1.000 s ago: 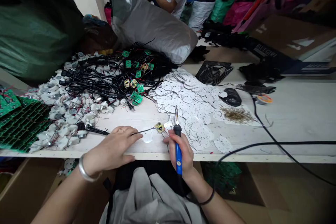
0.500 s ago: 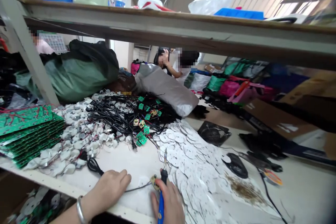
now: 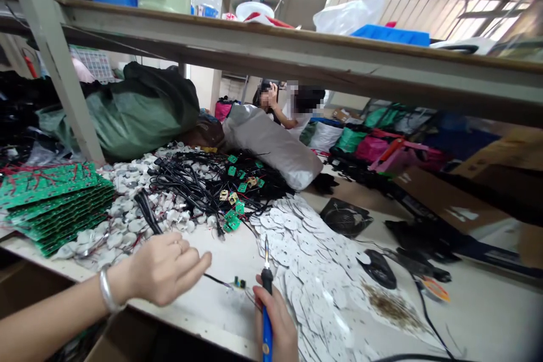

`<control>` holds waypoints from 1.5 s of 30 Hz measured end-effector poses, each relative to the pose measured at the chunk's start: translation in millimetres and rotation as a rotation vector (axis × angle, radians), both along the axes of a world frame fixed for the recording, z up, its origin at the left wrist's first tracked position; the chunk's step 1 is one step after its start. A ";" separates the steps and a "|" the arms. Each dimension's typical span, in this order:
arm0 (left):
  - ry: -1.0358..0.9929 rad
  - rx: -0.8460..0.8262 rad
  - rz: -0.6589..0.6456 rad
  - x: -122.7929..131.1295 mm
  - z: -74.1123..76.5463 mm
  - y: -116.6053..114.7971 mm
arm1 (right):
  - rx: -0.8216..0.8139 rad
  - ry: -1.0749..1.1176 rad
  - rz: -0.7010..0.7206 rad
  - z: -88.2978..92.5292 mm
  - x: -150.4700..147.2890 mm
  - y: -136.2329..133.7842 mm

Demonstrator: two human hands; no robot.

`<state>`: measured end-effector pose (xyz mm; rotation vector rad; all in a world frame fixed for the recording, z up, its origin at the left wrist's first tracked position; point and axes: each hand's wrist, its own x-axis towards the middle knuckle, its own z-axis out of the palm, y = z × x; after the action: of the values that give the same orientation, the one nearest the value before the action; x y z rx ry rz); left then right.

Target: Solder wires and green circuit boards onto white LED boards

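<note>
My left hand [image 3: 167,268], with a silver bangle on its wrist, is closed round a black cable [image 3: 147,212]; the folded bundle sticks up behind the fist. From the fist's other side a short length of cable leads to a small circuit board [image 3: 239,282] just above the white tabletop. My right hand [image 3: 278,319] grips a soldering iron [image 3: 267,317] by its blue handle, tip pointing up and away from me. The board lies left of the iron, near my right fingertips. Whether those fingers touch its thin wires is unclear.
Stacked green circuit boards [image 3: 55,203] stand at left, beside a heap of white round parts [image 3: 127,226]. Black cables with small boards [image 3: 233,219] lie behind. White discs [image 3: 305,260] spread right of the iron. A coiled stand [image 3: 345,218] lies beyond; a shelf [image 3: 297,59] crosses overhead.
My left hand has risen and moved slightly left, lifting the cable bundle. The small board has shifted left, out from my right fingers. The soldering iron stays in my right hand.
</note>
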<state>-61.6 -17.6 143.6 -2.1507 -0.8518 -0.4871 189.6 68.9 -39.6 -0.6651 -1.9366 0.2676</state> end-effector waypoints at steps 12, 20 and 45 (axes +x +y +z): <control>-0.116 -0.212 0.447 -36.6 -111.9 -3.6 | 0.053 -0.203 -0.040 9.5 -20.1 -17.5; -0.603 -0.210 0.168 87.0 -126.8 5.4 | 0.091 -0.242 -0.027 7.8 -16.0 -12.7; -0.734 -0.469 0.193 73.4 -127.9 8.1 | -0.066 -0.172 -0.030 34.2 -12.3 -23.1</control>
<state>11.8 -9.6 15.7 -2.2732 -1.6964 -1.0953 177.3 45.7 -5.3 -0.7814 -2.0867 0.2641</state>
